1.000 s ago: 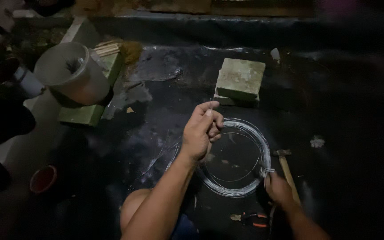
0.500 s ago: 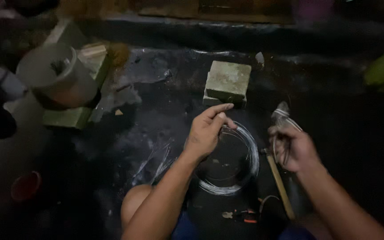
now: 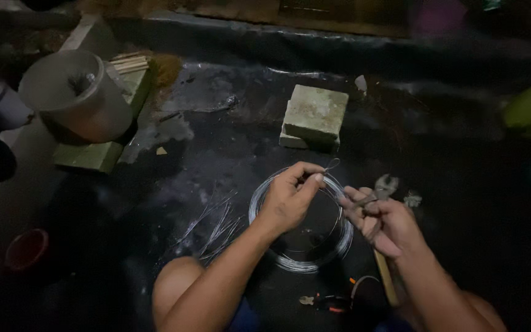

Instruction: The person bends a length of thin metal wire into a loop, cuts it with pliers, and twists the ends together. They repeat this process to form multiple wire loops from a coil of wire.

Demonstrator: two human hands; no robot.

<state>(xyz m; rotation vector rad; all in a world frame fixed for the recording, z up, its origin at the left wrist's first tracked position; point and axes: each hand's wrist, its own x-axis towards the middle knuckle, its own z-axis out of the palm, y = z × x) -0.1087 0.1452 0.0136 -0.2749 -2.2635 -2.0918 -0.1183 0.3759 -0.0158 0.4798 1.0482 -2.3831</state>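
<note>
Left hand [image 3: 290, 200] pinches wire end above wire coil [image 3: 299, 261]; right hand [image 3: 385, 224], at 3 o'clock, grips pliers [image 3: 383, 186].

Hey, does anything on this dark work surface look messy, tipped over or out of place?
Yes. The grey bucket at upper left lies tipped on its side against green blocks, and loose cut wire pieces lie scattered left of the wire coil.

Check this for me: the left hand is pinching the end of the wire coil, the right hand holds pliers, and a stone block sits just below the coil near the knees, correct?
Not quite. In the head view the stone block lies beyond the wire coil, on its far side, not near the knees. The rest holds: the left hand pinches the wire end and the right hand holds pliers.
</note>
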